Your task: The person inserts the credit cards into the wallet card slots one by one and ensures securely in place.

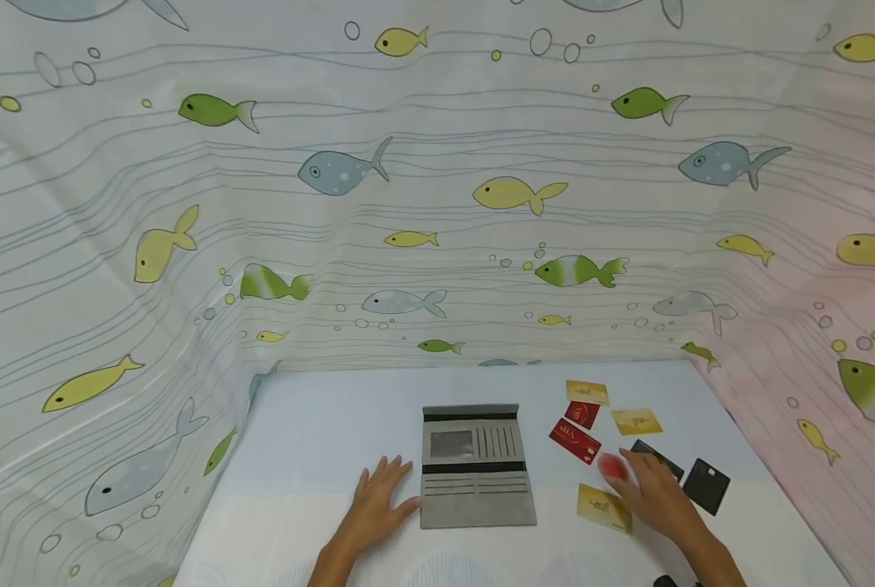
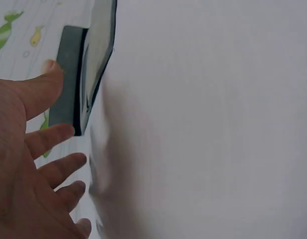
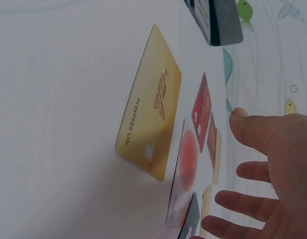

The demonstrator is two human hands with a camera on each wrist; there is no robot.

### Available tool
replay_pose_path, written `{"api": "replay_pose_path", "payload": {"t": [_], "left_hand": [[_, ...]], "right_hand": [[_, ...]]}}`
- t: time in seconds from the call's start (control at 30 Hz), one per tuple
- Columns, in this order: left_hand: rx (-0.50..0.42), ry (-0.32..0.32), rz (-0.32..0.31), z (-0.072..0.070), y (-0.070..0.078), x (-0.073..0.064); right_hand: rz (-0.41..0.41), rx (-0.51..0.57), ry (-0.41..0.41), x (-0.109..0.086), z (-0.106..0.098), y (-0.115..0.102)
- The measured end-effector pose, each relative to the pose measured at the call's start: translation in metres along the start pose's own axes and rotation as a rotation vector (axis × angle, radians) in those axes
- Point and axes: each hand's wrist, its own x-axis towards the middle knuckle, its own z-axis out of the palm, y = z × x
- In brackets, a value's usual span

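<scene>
A grey bifold wallet lies opened flat on the white table, its card slots and clear window facing up. Just left of it is my left hand, fingers spread, thumb close to the wallet's edge; whether they touch cannot be told. My right hand is over the cards at the right with its fingers extended, holding nothing visible. Partly under it lies a white card with a red circle. A gold card lies nearer me, and a black card is partly hidden behind the fingers.
Beyond the right hand lie two red VIP cards and two more gold cards, one at the back and one to its right. Another black card lies at the far right. A fish-patterned curtain surrounds the table.
</scene>
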Motion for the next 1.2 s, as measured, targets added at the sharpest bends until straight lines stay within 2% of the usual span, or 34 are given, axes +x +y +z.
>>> {"api": "replay_pose_path", "payload": {"t": [0.17, 0.37, 0.57, 0.83, 1.2], "left_hand": [[-0.044, 0.005, 0.031, 0.007, 0.007, 0.006], [-0.073, -0.032, 0.006, 0.015, 0.008, 0.008], [-0.062, -0.041, 0.014, 0.018, 0.008, 0.008], [-0.024, -0.092, 0.043, 0.014, 0.011, 0.006], [0.014, -0.059, 0.058, 0.016, 0.011, 0.003]], "right_hand": [[-0.015, 0.009, 0.03, -0.007, 0.0, 0.011], [-0.009, 0.032, 0.003, -0.015, 0.0, 0.02], [0.009, 0.044, -0.024, -0.022, -0.003, 0.02], [0.012, 0.05, -0.083, -0.025, 0.005, 0.01], [-0.026, 0.009, -0.06, -0.026, 0.011, 0.009]]}}
